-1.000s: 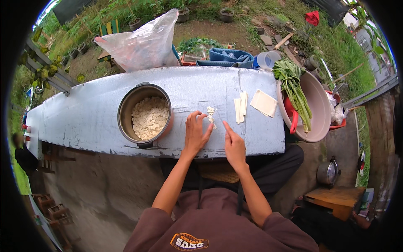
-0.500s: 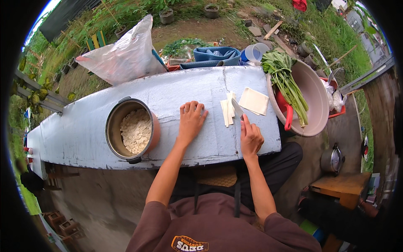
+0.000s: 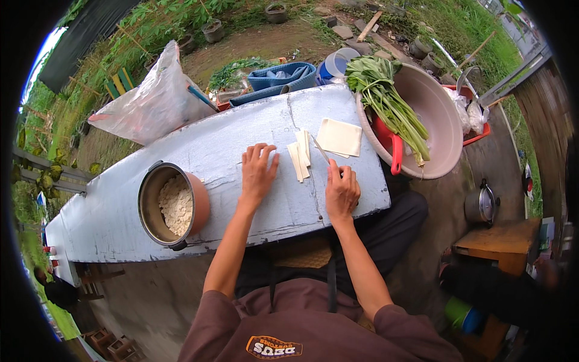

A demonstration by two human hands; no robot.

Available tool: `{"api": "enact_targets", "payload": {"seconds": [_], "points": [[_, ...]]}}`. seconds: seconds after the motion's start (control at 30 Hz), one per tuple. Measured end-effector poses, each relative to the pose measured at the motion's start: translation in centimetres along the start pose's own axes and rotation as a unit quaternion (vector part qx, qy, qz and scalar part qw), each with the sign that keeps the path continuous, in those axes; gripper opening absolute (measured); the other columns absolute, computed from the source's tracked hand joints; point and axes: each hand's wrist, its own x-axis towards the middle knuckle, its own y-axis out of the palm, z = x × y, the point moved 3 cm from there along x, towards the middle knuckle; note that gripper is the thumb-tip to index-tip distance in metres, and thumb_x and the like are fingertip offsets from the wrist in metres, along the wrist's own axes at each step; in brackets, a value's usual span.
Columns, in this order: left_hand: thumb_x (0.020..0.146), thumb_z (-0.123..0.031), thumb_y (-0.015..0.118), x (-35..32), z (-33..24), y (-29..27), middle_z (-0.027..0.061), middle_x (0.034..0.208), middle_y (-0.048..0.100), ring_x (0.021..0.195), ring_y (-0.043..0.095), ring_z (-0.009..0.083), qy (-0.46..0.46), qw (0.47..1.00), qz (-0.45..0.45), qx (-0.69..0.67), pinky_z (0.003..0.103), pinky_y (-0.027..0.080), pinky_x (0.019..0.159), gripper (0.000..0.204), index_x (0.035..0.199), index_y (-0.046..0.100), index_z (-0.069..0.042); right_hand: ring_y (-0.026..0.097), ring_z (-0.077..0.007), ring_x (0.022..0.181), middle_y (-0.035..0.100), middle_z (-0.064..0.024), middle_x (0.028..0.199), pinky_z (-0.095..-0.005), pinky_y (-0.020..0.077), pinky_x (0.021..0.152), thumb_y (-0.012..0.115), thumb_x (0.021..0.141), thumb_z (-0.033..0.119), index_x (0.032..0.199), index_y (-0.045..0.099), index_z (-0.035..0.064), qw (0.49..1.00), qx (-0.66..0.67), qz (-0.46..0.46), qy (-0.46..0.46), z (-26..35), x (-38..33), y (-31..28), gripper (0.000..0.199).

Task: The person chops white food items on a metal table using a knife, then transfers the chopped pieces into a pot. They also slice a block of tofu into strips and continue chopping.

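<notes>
Strips point(image 3: 300, 159) lie just beside left hand point(image 3: 257, 174) fingers point(image 3: 272, 160).

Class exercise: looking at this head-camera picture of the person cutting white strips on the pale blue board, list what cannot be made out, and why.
1. Knife handle: hidden inside the right hand; only the thin blade shows.
2. Red-handled tool in the large beige basin: its end is covered by the green leafy stalks.
3. White plastic bag: contents too blurred to identify.

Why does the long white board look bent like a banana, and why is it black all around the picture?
Head view: the fisheye lens bends straight edges, so the white board curves; the black ring is the lens's own rim. Soft daylight, no hard shadows; the hands and the pot look sharp.
</notes>
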Motion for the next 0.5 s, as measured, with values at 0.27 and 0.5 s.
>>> {"api": "enact_targets", "payload": {"seconds": [0.27, 0.5], "points": [[0.095, -0.02, 0.072, 2.1, -2.8, 1.7, 0.0099, 0.119, 0.058, 0.114, 0.052, 0.0292, 0.029, 0.993, 0.113, -0.023, 0.043, 0.042, 0.101, 0.03, 0.123, 0.068, -0.01, 0.063, -0.0224, 0.083, 0.059, -0.0021, 0.092, -0.0376, 0.0533, 0.067, 0.074, 0.092, 0.014, 0.122, 0.072, 0.0171, 1.0, -0.015, -0.005, -0.021, 0.0, 0.0, 0.0, 0.031], [0.093, -0.017, 0.072, 2.7, -3.1, 1.2, 0.0088, 0.11, 0.066, 0.11, 0.055, 0.0299, -0.003, 0.991, 0.112, -0.068, 0.044, 0.044, 0.1, 0.017, 0.108, 0.074, -0.009, 0.063, -0.0247, 0.084, 0.059, -0.0045, 0.092, -0.0404, 0.0533, 0.069, 0.073, 0.096, 0.018, 0.123, 0.074, 0.0154, 1.0, -0.004, 0.011, -0.012, 0.1, 0.0, -0.2, 0.027]]}}
